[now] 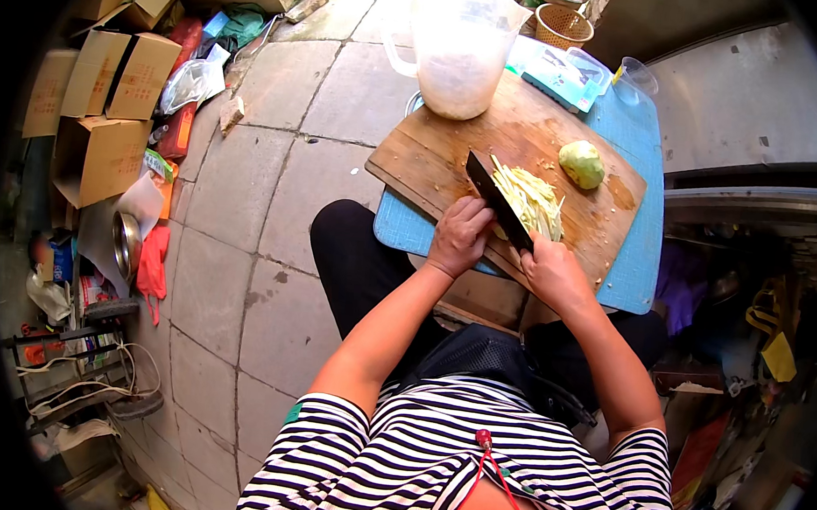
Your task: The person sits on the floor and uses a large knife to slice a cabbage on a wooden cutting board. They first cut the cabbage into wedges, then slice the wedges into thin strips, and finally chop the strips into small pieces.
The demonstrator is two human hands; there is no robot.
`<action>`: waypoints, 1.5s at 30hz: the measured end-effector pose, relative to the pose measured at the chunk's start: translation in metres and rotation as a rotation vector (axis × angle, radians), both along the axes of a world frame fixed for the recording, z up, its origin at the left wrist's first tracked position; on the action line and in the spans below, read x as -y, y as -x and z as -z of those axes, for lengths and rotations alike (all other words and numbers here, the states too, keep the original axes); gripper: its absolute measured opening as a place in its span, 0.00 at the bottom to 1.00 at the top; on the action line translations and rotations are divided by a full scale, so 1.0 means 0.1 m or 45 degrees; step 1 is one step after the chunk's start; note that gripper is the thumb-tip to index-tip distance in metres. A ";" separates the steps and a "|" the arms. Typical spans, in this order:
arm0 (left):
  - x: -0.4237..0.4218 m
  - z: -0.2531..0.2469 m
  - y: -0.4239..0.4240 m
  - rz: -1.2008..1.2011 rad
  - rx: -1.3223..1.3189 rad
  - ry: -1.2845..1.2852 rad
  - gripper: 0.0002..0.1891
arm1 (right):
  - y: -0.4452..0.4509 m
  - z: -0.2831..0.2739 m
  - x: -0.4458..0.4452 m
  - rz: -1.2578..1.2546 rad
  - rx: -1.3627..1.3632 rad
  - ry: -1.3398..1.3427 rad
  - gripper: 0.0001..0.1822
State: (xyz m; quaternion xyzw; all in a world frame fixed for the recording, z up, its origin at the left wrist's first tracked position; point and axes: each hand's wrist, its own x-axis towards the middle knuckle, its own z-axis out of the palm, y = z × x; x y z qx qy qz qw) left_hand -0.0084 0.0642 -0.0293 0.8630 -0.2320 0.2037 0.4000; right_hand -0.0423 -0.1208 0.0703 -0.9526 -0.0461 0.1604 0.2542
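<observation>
My right hand (555,271) grips the handle of a cleaver (499,201) with a dark blade. The blade slants across the near side of a wooden cutting board (429,144). Against its left face, my left hand (462,234) has its fingers curled down at the board's near edge; whatever lies beneath them is hidden. A pile of pale yellow-green vegetable strips (532,199) lies right of the blade. Farther right on the board sits a peeled, pale green round vegetable (582,164).
A translucent plastic pitcher (462,65) stands on the board's far corner. Beneath the board is a small blue table (631,226), with a clear plastic box (567,72) and a clear cup (635,79) at its far end. Cardboard boxes (116,160) line the left side of the tiled floor (221,222).
</observation>
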 end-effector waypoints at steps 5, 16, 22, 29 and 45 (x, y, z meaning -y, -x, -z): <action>0.01 0.00 -0.01 -0.008 -0.009 0.029 0.09 | -0.05 0.02 -0.09 0.023 -0.059 -0.039 0.13; 0.02 -0.03 -0.01 -0.020 -0.002 0.117 0.08 | 0.02 0.07 -0.04 0.082 0.092 -0.136 0.12; 0.01 -0.01 0.00 -0.008 -0.024 0.138 0.08 | -0.04 0.03 -0.05 0.000 -0.018 -0.082 0.13; 0.04 -0.03 0.01 -0.025 0.021 0.157 0.08 | -0.18 0.34 -0.20 0.195 0.132 -0.226 0.15; 0.01 0.03 0.00 -0.012 0.010 0.143 0.09 | -0.09 0.24 -0.24 0.088 0.096 -0.109 0.13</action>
